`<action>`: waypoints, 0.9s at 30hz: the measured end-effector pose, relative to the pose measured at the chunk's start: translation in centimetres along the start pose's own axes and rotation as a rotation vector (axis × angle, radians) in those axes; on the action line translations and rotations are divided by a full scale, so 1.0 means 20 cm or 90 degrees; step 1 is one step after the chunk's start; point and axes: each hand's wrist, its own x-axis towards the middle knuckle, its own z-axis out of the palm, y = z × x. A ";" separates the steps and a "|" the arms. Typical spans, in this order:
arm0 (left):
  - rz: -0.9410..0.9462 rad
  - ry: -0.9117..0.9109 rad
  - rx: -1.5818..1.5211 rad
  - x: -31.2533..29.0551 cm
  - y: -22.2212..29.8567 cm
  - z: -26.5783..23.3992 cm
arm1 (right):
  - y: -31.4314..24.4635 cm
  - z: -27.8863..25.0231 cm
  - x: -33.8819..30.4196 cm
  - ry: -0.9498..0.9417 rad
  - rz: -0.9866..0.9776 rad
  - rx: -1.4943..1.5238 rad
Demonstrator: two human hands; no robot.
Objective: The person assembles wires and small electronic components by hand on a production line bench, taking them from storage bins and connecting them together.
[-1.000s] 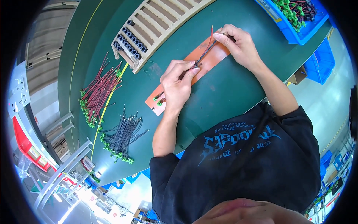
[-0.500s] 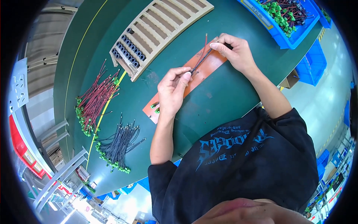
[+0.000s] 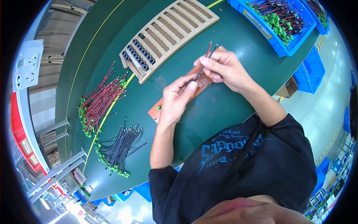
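A pair of thin wires point(image 3: 209, 51), one red and one black, stretches between my two hands with its tips pointing up and away. My left hand point(image 3: 176, 98) is closed in a pinch around the lower part of the pair; a dark bit shows at its fingertips, too small to name. Farther along, my right hand point(image 3: 227, 69) pinches the same wires with thumb and forefinger, below their free ends. Beneath both hands lies an orange board point(image 3: 153, 111). A green connector point(image 3: 159, 107) shows on its near end beside my left wrist.
Left of me lie a bundle of red wires point(image 3: 102, 102) and a bundle of black wires point(image 3: 121, 143), both with green connectors. A slotted tan tray point(image 3: 167, 41) holds several black cylinders point(image 3: 138, 50). A blue bin point(image 3: 278, 41) of wired parts stands far right.
My right hand has slid down the wires toward my left hand, and the red and black tips now stand close together above it. The view has shifted slightly.
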 end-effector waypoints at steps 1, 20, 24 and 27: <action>-0.027 -0.031 -0.042 0.01 -0.01 -0.05 | -0.01 0.00 0.02 -0.003 0.032 0.106; 0.030 0.011 -0.035 -0.17 0.06 -0.23 | 0.06 0.31 0.09 0.031 -0.010 0.136; -0.003 -0.006 -0.120 -0.20 0.04 -0.30 | 0.12 0.38 0.08 0.119 -0.071 0.105; -0.032 -0.009 -0.255 -0.21 0.03 -0.35 | 0.13 0.43 0.10 0.141 -0.095 0.137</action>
